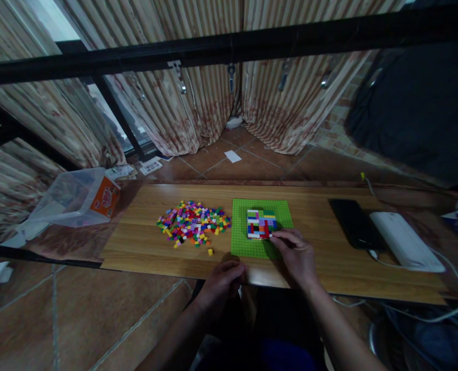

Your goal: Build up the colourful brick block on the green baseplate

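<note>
Leaning over the wooden surface, the person works with 2 bare hands near a green baseplate that lies flat just right of the middle. A low, squarish brick build sits on that plate, a patchwork of white, blue, purple, green and red pieces. From where I stand, the right hand reaches to the build's near right corner, its thumb and fingertips drawn close at the edge; I cannot tell whether that grip is clamped on a brick or only touching the corner. The left hand is at the surface's near edge, just beside the plate's near left corner, with its fingers curled in; whether its grip has anything inside, I cannot tell either. Left of the plate spreads a loose pile of small bricks in many colours, with 1 yellow brick lying apart on the near side. Over on the right lie a black phone, a white cable plugged into it, and a long white device beside it. Beyond the surface's left end, a clear plastic bin with an orange label lies near the striped curtains.
</note>
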{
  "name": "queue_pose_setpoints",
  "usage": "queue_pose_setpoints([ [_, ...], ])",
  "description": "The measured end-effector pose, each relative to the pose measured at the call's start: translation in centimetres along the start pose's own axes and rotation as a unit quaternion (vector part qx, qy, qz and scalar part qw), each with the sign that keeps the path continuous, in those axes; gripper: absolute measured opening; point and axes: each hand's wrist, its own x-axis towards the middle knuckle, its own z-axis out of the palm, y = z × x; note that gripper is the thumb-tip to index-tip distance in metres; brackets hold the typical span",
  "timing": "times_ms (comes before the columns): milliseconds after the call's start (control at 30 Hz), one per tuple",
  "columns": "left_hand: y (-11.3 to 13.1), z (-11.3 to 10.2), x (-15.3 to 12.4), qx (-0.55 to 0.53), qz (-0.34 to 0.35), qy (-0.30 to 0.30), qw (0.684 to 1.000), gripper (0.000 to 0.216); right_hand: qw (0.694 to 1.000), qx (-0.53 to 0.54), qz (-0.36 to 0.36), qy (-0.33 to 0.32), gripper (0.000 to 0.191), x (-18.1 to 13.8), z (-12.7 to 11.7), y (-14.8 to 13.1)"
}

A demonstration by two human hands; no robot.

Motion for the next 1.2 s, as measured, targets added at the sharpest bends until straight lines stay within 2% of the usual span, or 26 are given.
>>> queue_pose_setpoints([
  [200, 0.0, 0.1, -0.2, -0.011, 0.002, 0.002, 1.0, 0.031, 0.999, -0.023, -0.018, 0.02, 0.02, -0.2, 0.3, -0.2],
  [367, 0.2, 0.1, -0.3, -0.018, -0.004, -0.004, 1.0, 0.032, 0.992, -0.096, -0.077, 0.006, 0.018, -0.4, 0.1, -0.7],
  [600, 0.3, 0.1, -0.4, -0.027, 0.0, 0.001, 1.0, 0.033, 0.952, -0.254, -0.167, -0.041, 0.023, -0.5, -0.7, -1.0],
  [833, -0.2, 0.0, 0.0, -0.032, 0.003, -0.004, 0.999, 0.035, 0.915, -0.33, -0.216, -0.084, 0.026, -0.2, -1.0, -0.6],
  [933, -0.3, 0.2, -0.1, -0.075, 0.005, 0.001, 0.997, 0.038, 0.921, -0.322, -0.203, -0.088, 0.026, -0.1, -1.3, -0.9],
  [1100, 0.4, 0.6, -0.7, -0.172, 0.007, -0.017, 0.985, 0.037, 0.96, -0.223, -0.16, -0.049, 0.027, -1.7, -1.3, -3.4],
  [1200, 0.8, 0.7, -0.8, -0.2, -0.007, -0.038, 0.979, 0.039, 0.969, -0.148, -0.148, -0.129, 0.025, -3.6, -0.8, -5.4],
])
